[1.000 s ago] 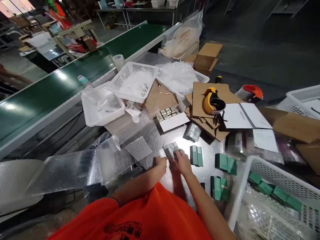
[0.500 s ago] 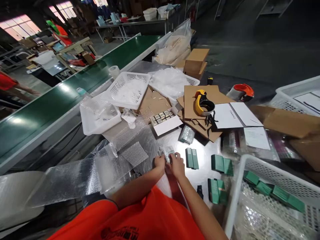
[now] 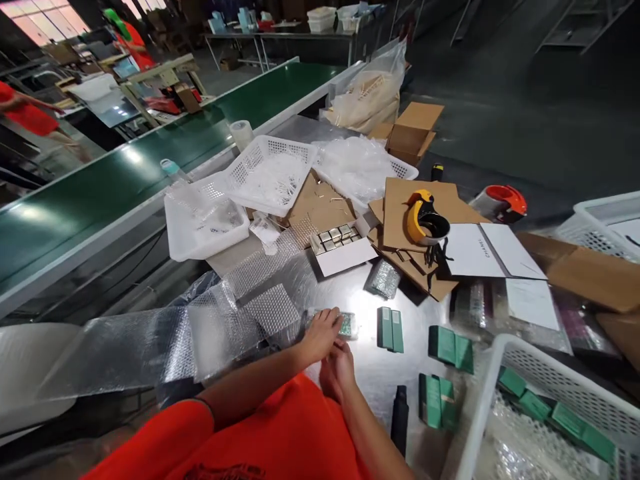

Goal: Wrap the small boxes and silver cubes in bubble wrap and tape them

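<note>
A small green box in bubble wrap (image 3: 347, 325) lies on the metal table in front of me. My left hand (image 3: 320, 333) lies across the left part of this packet, its fingers bent over the top and holding it down. Just below, against the packet's near edge, is my right hand (image 3: 342, 363) with its fingers curled together. Whatever those fingers pinch is hidden. To the right stand two slim green boxes (image 3: 389, 329) side by side. Another bubble-wrapped packet (image 3: 385, 279) sits farther back, beyond my hands.
Bubble wrap sheets (image 3: 273, 310) cover the left side. An open white carton (image 3: 345, 257) holds small boxes. A yellow tape dispenser (image 3: 416, 220) rests on cardboard. More green boxes (image 3: 451, 347) and a white basket (image 3: 493, 373) are at right. A green conveyor (image 3: 150, 150) runs behind.
The wrapped box has gone from between both hands to lying on the table. My left hand has moved over its top; my right hand has shifted down and toward me.
</note>
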{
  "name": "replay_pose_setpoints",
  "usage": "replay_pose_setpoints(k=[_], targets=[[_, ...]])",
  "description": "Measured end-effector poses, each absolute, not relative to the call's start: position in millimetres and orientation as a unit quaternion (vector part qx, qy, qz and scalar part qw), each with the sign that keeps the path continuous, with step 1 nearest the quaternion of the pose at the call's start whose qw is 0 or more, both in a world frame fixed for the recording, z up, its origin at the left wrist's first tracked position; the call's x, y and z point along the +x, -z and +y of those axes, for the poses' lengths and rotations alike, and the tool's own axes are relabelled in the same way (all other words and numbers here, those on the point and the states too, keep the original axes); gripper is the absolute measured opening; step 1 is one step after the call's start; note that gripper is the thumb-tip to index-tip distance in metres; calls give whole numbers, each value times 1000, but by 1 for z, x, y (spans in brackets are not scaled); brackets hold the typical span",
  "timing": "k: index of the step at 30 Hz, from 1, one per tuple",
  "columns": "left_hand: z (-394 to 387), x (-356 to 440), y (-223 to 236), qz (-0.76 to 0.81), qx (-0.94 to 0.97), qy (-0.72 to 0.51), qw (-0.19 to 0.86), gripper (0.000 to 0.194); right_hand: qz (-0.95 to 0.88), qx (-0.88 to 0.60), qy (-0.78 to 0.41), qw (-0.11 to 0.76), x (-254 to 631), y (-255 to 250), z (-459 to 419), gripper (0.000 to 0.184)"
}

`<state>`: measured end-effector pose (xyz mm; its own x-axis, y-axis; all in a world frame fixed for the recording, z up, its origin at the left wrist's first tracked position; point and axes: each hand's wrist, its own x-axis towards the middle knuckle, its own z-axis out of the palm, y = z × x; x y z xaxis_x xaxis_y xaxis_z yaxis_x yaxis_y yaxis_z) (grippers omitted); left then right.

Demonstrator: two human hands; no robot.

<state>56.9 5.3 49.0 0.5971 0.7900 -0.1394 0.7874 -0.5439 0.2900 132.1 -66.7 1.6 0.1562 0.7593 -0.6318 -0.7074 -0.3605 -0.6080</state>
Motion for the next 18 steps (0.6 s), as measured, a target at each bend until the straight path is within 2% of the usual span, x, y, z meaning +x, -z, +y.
replay_pose_setpoints(k=[3, 5, 8, 11, 12, 14, 16, 18], targets=[[-17, 47, -31, 407, 908, -51, 83, 41, -44, -541, -698, 467, 168, -10, -81, 35], [-25, 41, -19, 387, 917, -90, 43, 41, -117, -612, -662, 417, 205, -20, -73, 33], [-27, 38, -9, 378, 915, -139, 16, 42, -291, -735, -450, 415, 268, -48, -17, 36], [-24, 38, -9, 363, 911, -195, -5, 40, -436, -763, -215, 426, 320, -90, 76, 36], [-23, 38, -9, 361, 908, -212, -14, 40, -471, -777, -134, 395, 332, -103, 107, 38], [-23, 40, -7, 369, 896, -245, -28, 39, -492, -825, -31, 277, 349, -126, 162, 43], [-24, 42, -3, 388, 881, -269, -31, 38, -498, -847, -9, 184, 357, -141, 200, 41], [-24, 44, 2, 396, 873, -285, -26, 36, -521, -845, -24, 118, 361, -148, 219, 29]])
